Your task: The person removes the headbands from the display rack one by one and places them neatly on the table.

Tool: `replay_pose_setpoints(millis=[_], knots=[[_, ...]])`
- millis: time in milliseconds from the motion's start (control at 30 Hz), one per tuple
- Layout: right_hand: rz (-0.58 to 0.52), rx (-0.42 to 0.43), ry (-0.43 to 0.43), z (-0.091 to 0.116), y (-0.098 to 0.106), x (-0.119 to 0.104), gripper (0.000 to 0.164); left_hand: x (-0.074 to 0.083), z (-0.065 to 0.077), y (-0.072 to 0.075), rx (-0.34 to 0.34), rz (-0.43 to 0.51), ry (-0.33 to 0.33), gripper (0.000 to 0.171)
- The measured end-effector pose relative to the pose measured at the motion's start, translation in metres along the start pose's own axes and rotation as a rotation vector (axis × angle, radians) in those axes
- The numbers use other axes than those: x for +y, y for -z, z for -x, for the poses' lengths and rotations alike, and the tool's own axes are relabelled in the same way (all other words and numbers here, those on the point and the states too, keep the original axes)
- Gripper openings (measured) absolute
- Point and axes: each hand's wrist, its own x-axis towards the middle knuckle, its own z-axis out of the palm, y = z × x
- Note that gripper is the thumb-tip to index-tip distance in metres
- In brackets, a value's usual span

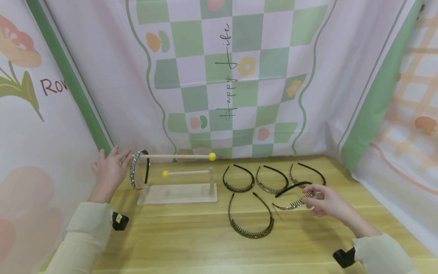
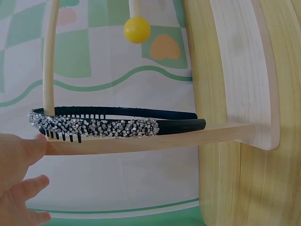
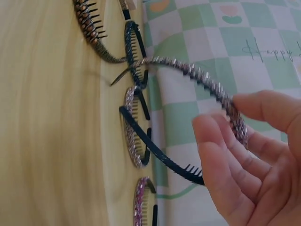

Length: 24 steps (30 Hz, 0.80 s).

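A headband with silver rhinestones (image 2: 108,126) hangs on the upper rod of the wooden stand (image 1: 178,193), against its left upright. My left hand (image 1: 109,171) is beside that end, its fingers spread; in the left wrist view a fingertip touches the upright's top beside the headband. My right hand (image 1: 326,199) pinches another toothed headband (image 3: 207,77), sparkling along its band, between thumb and fingers, held above the table with its ends pointing left. Part of it is hidden behind the fingers.
On the wooden table (image 1: 178,243) lie several more headbands, including a dark one (image 1: 238,188), a silvery one (image 1: 273,190) and a bronze-toned one (image 1: 252,233) nearer the front. Yellow balls tip the upper rod (image 1: 178,156) and lower rod (image 1: 188,172). A printed curtain (image 1: 219,95) stands behind.
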Motion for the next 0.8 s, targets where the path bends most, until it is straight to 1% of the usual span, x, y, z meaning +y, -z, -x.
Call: replay_pose_setpoints(millis=[167, 333, 433, 533, 633, 800], knots=[[-0.027, -0.099, -0.022, 0.006, 0.002, 0.008, 0.035, -0.001, 0.001, -0.001, 0.005, 0.010, -0.005, 0.038], [-0.111, -0.207, -0.042, 0.012, -0.002, 0.018, 0.032, 0.000, 0.001, -0.001, 0.002, 0.009, -0.003, 0.038], [-0.157, -0.254, -0.075, 0.014, -0.006, 0.023, 0.032, 0.000, 0.001, -0.001, 0.001, 0.008, -0.004, 0.038], [-0.191, -0.278, -0.110, 0.015, -0.011, 0.028, 0.029, 0.000, 0.001, -0.001, 0.001, 0.008, -0.004, 0.038], [-0.205, -0.287, -0.122, 0.015, -0.016, 0.033, 0.026, 0.000, 0.001, 0.000, -0.002, 0.013, -0.003, 0.038], [-0.164, -0.262, -0.128, 0.016, -0.025, 0.039, 0.020, 0.000, 0.001, 0.001, -0.002, 0.017, -0.006, 0.038]])
